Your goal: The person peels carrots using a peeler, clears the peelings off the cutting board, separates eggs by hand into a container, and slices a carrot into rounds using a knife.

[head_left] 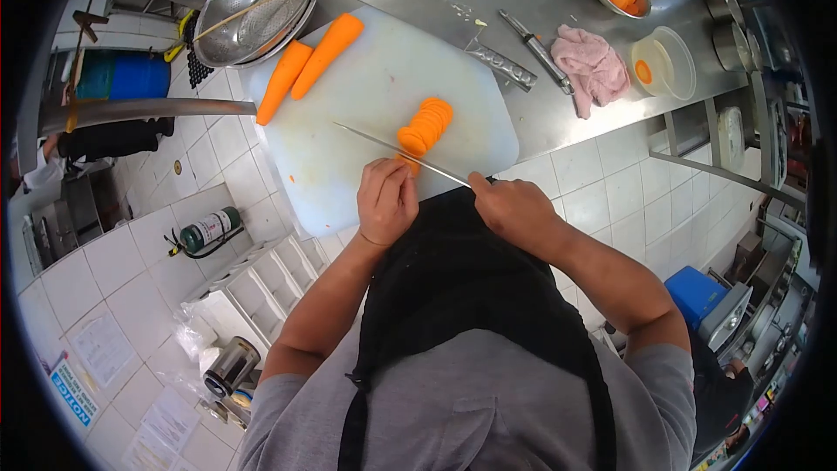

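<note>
My right hand [514,211] grips the handle of a knife [370,136], its thin blade slanting across a carrot on the white cutting board [349,122]. My left hand [388,199] has its fingers curled on the carrot's remaining end [411,167], on the near side of the blade. Beyond the blade, a leaning row of round carrot slices [427,124] lies on the board. Two whole peeled carrots, one left [283,80] and one right [328,54], rest at the board's far left corner.
A cleaver [418,10] lies across the board's far edge. Colanders [253,13] stand at far left. To the right are a slim metal tool [536,51], a pink cloth [591,61], a plastic tub [676,65] and a bowl of carrot slices [641,4]. Another person [719,388] is at lower right.
</note>
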`<control>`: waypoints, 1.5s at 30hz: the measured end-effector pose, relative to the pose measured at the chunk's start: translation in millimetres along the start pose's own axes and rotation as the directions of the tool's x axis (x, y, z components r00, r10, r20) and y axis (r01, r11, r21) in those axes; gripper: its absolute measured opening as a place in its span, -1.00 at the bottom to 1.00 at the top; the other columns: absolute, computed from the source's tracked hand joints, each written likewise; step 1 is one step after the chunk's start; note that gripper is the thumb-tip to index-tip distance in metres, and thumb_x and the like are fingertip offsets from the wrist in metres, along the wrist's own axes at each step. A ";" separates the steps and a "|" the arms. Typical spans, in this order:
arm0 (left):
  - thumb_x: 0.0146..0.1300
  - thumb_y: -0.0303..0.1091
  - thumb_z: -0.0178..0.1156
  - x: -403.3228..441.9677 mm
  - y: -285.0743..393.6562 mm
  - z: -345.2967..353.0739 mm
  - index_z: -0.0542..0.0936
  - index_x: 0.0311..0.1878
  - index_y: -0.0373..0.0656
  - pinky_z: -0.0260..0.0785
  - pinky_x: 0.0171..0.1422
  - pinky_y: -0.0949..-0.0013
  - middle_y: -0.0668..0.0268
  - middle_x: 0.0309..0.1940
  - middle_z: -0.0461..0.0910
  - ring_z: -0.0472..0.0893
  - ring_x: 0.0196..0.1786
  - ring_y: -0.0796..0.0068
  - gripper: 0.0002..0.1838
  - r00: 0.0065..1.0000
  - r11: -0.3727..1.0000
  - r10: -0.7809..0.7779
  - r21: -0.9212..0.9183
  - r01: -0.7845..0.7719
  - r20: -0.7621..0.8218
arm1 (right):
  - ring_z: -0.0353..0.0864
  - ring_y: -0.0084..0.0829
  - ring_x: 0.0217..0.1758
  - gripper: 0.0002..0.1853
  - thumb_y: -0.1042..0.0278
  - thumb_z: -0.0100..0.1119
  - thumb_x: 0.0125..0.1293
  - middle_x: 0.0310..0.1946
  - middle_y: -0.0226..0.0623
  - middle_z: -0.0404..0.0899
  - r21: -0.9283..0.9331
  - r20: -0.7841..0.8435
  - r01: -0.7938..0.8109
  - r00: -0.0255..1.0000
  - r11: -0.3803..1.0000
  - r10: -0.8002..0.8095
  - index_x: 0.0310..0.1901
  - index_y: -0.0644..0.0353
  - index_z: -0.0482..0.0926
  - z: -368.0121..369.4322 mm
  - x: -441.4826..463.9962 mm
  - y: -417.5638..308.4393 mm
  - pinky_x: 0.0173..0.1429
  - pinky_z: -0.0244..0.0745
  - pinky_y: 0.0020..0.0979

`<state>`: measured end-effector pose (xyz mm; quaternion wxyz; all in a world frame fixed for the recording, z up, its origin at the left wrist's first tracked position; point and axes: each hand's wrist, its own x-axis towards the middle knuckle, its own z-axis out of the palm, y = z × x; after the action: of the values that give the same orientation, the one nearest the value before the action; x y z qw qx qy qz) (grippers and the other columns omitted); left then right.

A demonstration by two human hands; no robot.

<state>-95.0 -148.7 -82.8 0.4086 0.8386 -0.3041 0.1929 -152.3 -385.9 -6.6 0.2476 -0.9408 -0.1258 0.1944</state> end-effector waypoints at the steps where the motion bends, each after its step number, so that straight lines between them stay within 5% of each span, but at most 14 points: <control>1: 0.10 -0.76 0.35 -0.5 1.0 -1.0 0.63 -0.13 -0.35 0.57 0.01 0.12 0.05 -0.10 0.64 0.66 -0.09 -0.02 -0.75 1.000 1.000 -0.002 0.005 0.002 0.000 | 0.75 0.03 -0.45 -0.91 0.45 0.10 0.45 -0.55 -0.05 0.67 -0.008 0.001 0.007 1.000 1.000 -0.007 -0.10 0.23 0.44 -6.4 -3.8 -6.5 -0.36 0.62 0.03; 45: 0.09 -0.74 0.34 -3.1 0.2 -1.6 0.64 -0.15 -0.35 0.60 0.01 0.10 0.06 -0.10 0.64 0.67 -0.08 -0.04 -0.76 1.000 1.000 -0.018 0.009 0.018 -0.011 | 0.75 0.06 -0.44 -0.92 0.50 0.08 0.40 -0.55 -0.03 0.66 0.009 -0.015 0.013 1.000 1.000 -0.013 -0.15 0.24 0.41 10.7 0.7 -4.4 -0.36 0.63 0.02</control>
<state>-97.6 -146.4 -83.5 0.4081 0.8422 -0.2934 0.1951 -156.9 -377.4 -13.1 0.2542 -0.9402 -0.1290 0.1864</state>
